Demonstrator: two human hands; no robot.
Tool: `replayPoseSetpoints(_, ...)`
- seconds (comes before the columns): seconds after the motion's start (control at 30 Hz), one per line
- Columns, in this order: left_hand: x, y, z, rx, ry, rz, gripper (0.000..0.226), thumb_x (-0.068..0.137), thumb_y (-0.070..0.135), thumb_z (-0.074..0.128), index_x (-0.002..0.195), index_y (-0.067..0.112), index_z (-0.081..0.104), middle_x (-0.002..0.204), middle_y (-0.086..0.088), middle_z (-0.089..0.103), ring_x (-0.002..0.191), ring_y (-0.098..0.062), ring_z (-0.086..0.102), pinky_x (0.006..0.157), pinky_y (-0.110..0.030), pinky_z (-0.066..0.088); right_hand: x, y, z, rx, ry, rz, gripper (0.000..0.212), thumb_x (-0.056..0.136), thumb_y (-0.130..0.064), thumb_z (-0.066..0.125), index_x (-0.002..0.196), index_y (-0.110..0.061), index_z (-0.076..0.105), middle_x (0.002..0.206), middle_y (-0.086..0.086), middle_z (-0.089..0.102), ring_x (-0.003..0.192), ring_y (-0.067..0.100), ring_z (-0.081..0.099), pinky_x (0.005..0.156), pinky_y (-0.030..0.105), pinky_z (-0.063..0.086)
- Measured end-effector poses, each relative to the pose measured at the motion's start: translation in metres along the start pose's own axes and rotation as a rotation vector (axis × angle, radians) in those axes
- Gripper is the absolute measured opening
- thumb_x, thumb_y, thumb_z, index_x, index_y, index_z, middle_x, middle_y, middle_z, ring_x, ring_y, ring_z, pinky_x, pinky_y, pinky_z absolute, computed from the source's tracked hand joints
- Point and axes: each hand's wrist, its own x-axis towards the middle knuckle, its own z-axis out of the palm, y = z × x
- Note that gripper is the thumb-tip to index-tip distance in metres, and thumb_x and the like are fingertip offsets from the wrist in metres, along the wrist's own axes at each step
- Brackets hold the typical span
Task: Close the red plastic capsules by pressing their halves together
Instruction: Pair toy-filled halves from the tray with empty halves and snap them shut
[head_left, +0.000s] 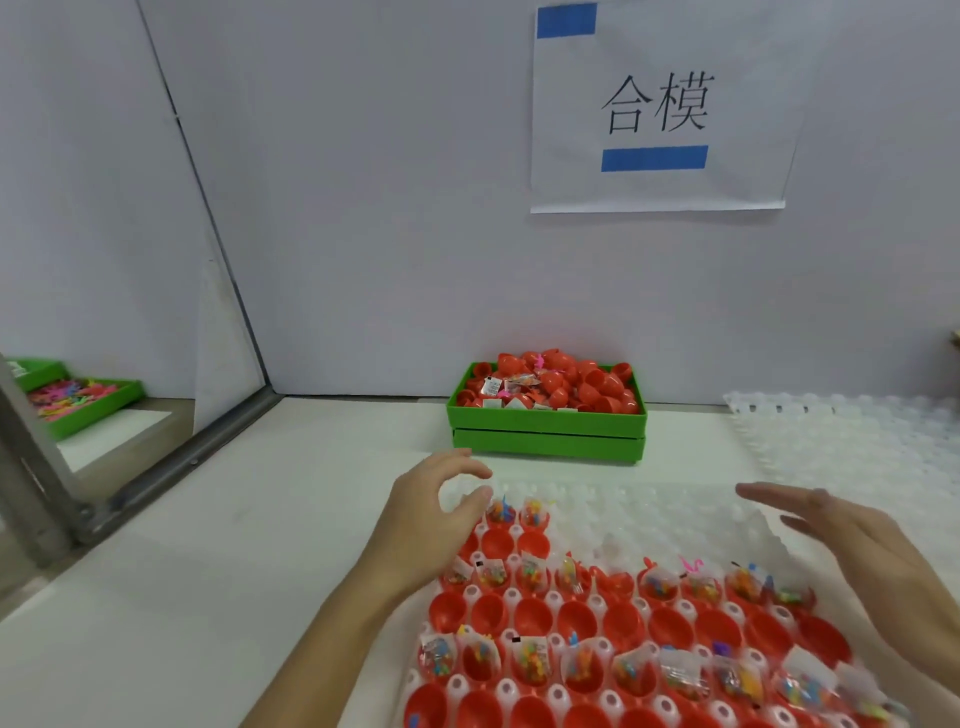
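Currently both hands hover over a clear plastic tray (675, 514) on the white worktop (208, 571), holding nothing. Left hand (431, 514) at 9 o'clock of the tray's far end, fingers loosely curved, thumb and forefinger apart, grip empty. Right hand (852, 540) at 3 o'clock, fingers straight and relaxed, palm facing inward, grip empty. Red capsule halves (571, 618) sit in the tray's cells at 6 o'clock of the view, all uncapped: rows of empty halves alternate with rows holding small bagged colourful toys (535, 665). Green box (545, 421) at 12 o'clock, against the wall, heaped with more red capsules. Paper sign (657, 104) on the wall above it. Second clear tray (857, 436) at 2 o'clock. Another green tray (93, 400) with colourful bits at 9 o'clock, beyond the partition.
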Motion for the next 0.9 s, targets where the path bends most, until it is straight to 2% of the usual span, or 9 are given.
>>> replayPoseSetpoints(0.07, 0.014, 0.015, -0.005, 0.136, -0.117, 0.034, 0.015, 0.095, 0.034, 0.062, 0.108, 0.035, 0.067, 0.118, 0.020, 0.062, 0.109, 0.005, 0.053, 0.103, -0.027, 0.044, 0.016, -0.010, -0.003, -0.049, 0.005, -0.040, 0.030, 0.092, -0.041, 0.047, 0.101, -0.045, 0.075, 0.114, -0.025, 0.069, 0.113, -0.011, 0.058, 0.094, 0.018, 0.043)
replayPoseSetpoints(0.17, 0.037, 0.038, -0.005, 0.348, -0.375, 0.034, 0.034, 0.092, 0.042, 0.063, 0.125, 0.031, 0.062, 0.135, 0.012, 0.057, 0.122, -0.006, 0.052, 0.103, -0.028, 0.041, 0.030, -0.026, 0.002, -0.111, -0.086, -0.119, 0.023, 0.088, -0.037, 0.055, 0.099, -0.038, 0.075, 0.106, -0.028, 0.071, 0.104, -0.012, 0.061, 0.084, 0.015, 0.045)
replayPoseSetpoints(0.23, 0.046, 0.048, 0.000, 0.430, -0.493, 0.006, 0.045, 0.088, 0.046, 0.066, 0.129, 0.028, 0.060, 0.144, 0.007, 0.050, 0.129, -0.013, 0.049, 0.107, -0.035, 0.042, 0.047, -0.040, 0.010, -0.119, -0.120, -0.125, 0.020, 0.093, -0.027, 0.059, 0.102, -0.033, 0.076, 0.103, -0.028, 0.072, 0.102, -0.011, 0.062, 0.080, 0.010, 0.047)
replayPoseSetpoints(0.33, 0.049, 0.049, 0.012, 0.556, -0.633, -0.068, 0.055, 0.083, 0.044, 0.072, 0.132, 0.025, 0.058, 0.146, -0.003, 0.045, 0.124, -0.023, 0.053, 0.103, -0.042, 0.048, 0.068, -0.049, 0.022, -0.139, -0.199, -0.117, 0.021, 0.096, -0.024, 0.059, 0.104, -0.033, 0.076, 0.103, -0.027, 0.071, 0.102, -0.013, 0.061, 0.081, 0.003, 0.046)
replayPoseSetpoints(0.43, 0.047, 0.042, 0.020, 0.570, -0.615, -0.104, 0.053, 0.080, 0.033, 0.074, 0.130, 0.027, 0.058, 0.144, -0.005, 0.043, 0.117, -0.027, 0.056, 0.098, -0.044, 0.051, 0.085, -0.053, 0.033, -0.246, -0.334, -0.127, 0.020, 0.096, -0.030, 0.057, 0.106, -0.037, 0.073, 0.106, -0.029, 0.068, 0.103, -0.016, 0.058, 0.085, 0.008, 0.048)
replayPoseSetpoints(0.53, 0.043, 0.042, 0.017, 0.561, -0.565, -0.037, 0.043, 0.079, 0.030, 0.072, 0.121, 0.029, 0.062, 0.145, 0.000, 0.043, 0.130, -0.027, 0.043, 0.104, -0.047, 0.045, 0.088, -0.051, 0.043, -0.326, -0.399, -0.130, 0.020, 0.096, -0.032, 0.058, 0.109, -0.037, 0.072, 0.104, -0.031, 0.067, 0.102, -0.017, 0.057, 0.086, 0.011, 0.050)
replayPoseSetpoints(0.7, 0.042, 0.056, 0.007, 0.358, -0.446, 0.067, 0.018, 0.081, 0.022, 0.071, 0.096, 0.031, 0.066, 0.120, 0.011, 0.060, 0.113, -0.010, 0.056, 0.098, -0.037, 0.050, 0.084, -0.041, 0.054, -0.360, -0.466, -0.117, 0.023, 0.096, -0.032, 0.059, 0.115, -0.032, 0.071, 0.102, -0.030, 0.066, 0.099, -0.017, 0.059, 0.089, 0.014, 0.052)
replayPoseSetpoints(0.8, 0.040, 0.069, 0.008, 0.226, -0.409, 0.128, 0.029, 0.084, 0.013, 0.070, 0.105, 0.033, 0.068, 0.097, 0.012, 0.070, 0.091, -0.002, 0.065, 0.087, -0.033, 0.056, 0.084, -0.042, 0.063, -0.234, -0.404, -0.088, 0.025, 0.094, -0.029, 0.062, 0.119, -0.031, 0.068, 0.102, -0.021, 0.072, 0.095, -0.011, 0.064, 0.090, 0.020, 0.053)
replayPoseSetpoints(0.9, 0.036, 0.077, 0.012, 0.239, -0.426, 0.195, 0.040, 0.089, 0.014, 0.070, 0.119, 0.038, 0.063, 0.087, 0.015, 0.067, 0.080, -0.003, 0.065, 0.080, -0.031, 0.058, 0.081, -0.047, 0.067, 0.005, -0.529, -0.039, 0.031, 0.094, -0.019, 0.065, 0.121, -0.032, 0.064, 0.099, -0.012, 0.076, 0.090, 0.005, 0.071, 0.077, 0.022, 0.057)
